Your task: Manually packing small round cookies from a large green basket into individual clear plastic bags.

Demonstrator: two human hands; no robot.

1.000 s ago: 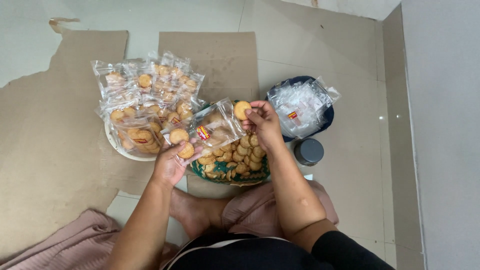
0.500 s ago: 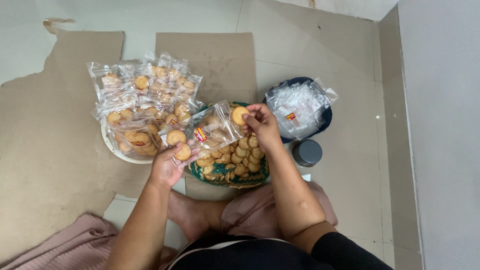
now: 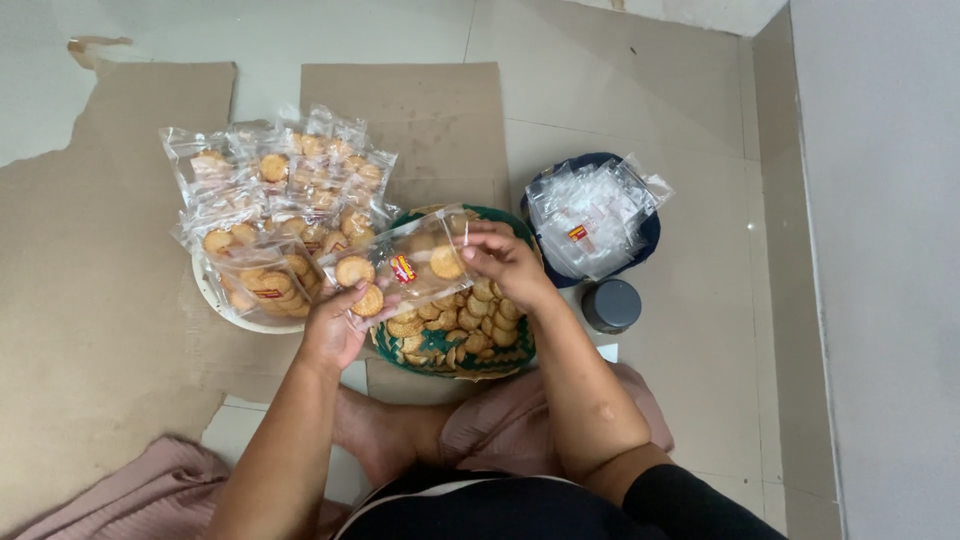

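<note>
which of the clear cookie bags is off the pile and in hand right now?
The clear bag held over the green basket, gripped by the left hand and right hand. It holds only a few cookies; the filled bags lie stacked on the white tray.

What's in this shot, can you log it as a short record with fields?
Left hand: holds the closed end of a clear bag with round cookies inside
Right hand: at the bag's open end, fingers on a cookie
Below: green basket of loose cookies
Left side: pile of filled bags
Right side: empty bags, grey lid
</note>
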